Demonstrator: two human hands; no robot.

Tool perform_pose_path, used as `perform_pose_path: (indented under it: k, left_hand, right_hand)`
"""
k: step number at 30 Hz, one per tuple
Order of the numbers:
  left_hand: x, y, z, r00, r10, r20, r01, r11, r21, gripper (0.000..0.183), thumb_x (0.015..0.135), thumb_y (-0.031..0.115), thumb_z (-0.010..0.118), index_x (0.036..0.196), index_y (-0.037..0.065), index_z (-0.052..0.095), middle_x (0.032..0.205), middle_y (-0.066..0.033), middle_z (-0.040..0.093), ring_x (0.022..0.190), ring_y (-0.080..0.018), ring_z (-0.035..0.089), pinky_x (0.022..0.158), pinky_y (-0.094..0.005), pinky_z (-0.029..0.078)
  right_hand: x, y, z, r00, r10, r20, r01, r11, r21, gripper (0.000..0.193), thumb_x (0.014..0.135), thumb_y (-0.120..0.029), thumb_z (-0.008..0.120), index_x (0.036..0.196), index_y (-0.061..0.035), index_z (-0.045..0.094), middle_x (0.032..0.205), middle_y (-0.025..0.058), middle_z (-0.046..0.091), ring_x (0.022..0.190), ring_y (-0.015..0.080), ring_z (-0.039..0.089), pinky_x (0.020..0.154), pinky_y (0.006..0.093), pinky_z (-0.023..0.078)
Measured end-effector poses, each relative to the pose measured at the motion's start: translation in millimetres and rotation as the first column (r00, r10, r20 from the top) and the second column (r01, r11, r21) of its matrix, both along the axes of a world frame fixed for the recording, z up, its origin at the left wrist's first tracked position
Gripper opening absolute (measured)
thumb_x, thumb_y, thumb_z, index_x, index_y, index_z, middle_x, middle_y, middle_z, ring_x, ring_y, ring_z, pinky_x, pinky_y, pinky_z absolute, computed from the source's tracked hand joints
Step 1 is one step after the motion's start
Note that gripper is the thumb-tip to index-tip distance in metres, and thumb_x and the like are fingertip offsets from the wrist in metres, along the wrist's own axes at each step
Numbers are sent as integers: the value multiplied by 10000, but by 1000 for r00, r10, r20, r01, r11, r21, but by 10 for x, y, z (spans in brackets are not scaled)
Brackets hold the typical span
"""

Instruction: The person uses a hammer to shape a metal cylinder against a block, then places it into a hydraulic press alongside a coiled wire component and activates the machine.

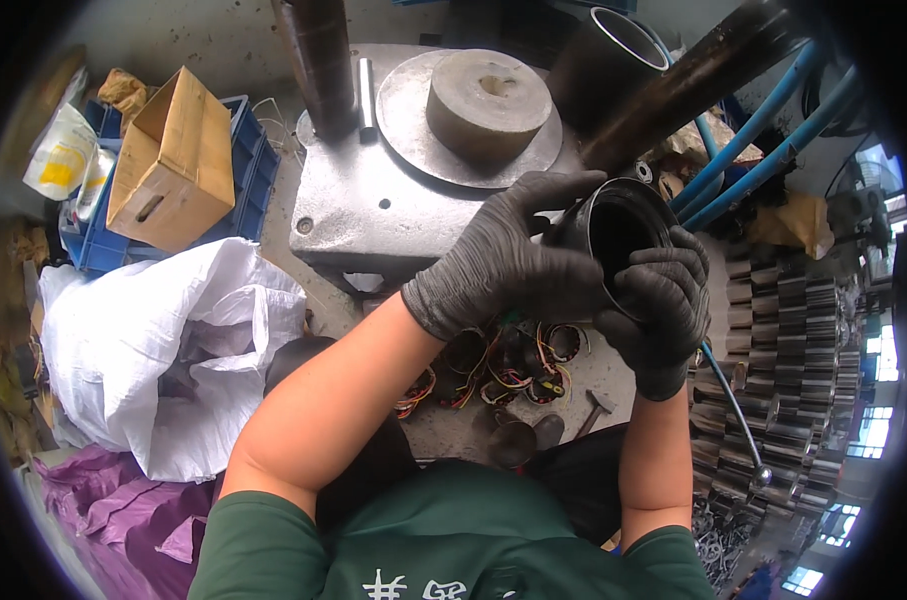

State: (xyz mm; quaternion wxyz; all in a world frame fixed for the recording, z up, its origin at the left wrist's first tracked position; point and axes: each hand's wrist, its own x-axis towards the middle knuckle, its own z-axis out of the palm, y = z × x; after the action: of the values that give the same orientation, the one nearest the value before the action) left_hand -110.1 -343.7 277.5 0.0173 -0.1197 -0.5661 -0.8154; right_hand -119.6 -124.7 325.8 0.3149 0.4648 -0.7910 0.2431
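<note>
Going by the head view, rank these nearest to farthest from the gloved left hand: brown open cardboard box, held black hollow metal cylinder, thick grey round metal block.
1. Held black hollow metal cylinder: against the left hand, on its right.
2. Thick grey round metal block: ahead of that hand.
3. Brown open cardboard box: far off to the left.

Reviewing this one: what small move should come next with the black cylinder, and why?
Probably firm up the left hand's grip on the black cylinder before shifting it. The right hand curls over its right rim, while the left thumb and fingers spread apart at its left side; how firmly they press is unclear. The cylinder is tilted, open end showing.
</note>
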Motion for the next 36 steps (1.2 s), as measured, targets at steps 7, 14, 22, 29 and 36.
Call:
perform_pose_path:
  k: [7,14,22,29,36]
  left_hand:
    - [453,568,-557,672,-234,702,-338,747,572,461,1058,289,470,1431,20,508,1314,-144,632,1169,-251,632,1046,-381,522]
    - [377,589,-494,904,-300,307,4,721,693,681,1028,434,557,1522,-2,385,1443,-166,551,1293,-286,584,1113,-422,487]
    - [234,78,-46,969,73,236,-149,934,324,623,882,221,709,1387,-64,482,1277,-229,637,1140,-352,674,996,-488,579]
    - [176,-128,188,928,116,354,-137,990,33,551,874,209,715,1330,-54,547,1168,-173,692,1029,-283,708,879,-389,612]
    - [104,-184,7,916,242,320,-204,968,-149,549,881,188,736,1341,-51,555,1146,-152,698,1015,-252,698,893,-367,585]
  right_hand:
    - [-12,-115,84,993,88,81,-87,996,-19,223,812,-224,798,765,-114,610,698,22,579,713,250,582,938,469,478]
    - [-93,87,45,868,230,440,23,866,-499,81,901,-116,717,921,-91,643,869,30,636,853,221,603,966,400,468]
    - [5,86,-440,455,502,735,325,675,-663,266,1022,-150,606,1245,-14,654,1152,78,710,1081,174,650,987,333,512]
    - [62,123,-475,313,561,766,359,677,-643,298,1015,-147,611,1262,15,655,1151,100,726,1073,184,673,998,340,519]
    - [5,142,-667,363,475,802,344,731,-589,416,935,-216,738,1263,18,639,1109,97,723,1033,171,667,944,338,537]
